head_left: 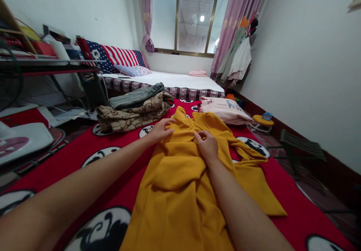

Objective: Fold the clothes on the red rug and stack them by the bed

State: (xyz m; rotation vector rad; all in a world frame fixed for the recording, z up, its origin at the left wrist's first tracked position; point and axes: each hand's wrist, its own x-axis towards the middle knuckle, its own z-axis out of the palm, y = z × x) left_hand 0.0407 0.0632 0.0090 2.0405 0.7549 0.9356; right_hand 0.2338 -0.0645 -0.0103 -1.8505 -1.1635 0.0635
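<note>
A long mustard-yellow dress point(180, 172) lies spread and wrinkled in front of me, its collar end away from me. One sleeve point(254, 155) is bunched out to the right. At the left edge of its upper part is my left hand point(162, 130), touching the cloth with thumb and fingers apart. My right hand point(208, 145) rests on the middle of the upper part, thumb and fingertips closed on a bit of the fabric. Beneath the dress is a red blanket point(113, 176) with black-and-white round prints.
Folded trousers, patterned brown point(135, 114) and grey-blue point(135, 97), lie beyond my left hand. A folded pink top point(225, 110) is at the far right. A cluttered desk point(50, 65) stands left; a yellow stool point(263, 120) and a dark folding stool point(303, 145) stand right.
</note>
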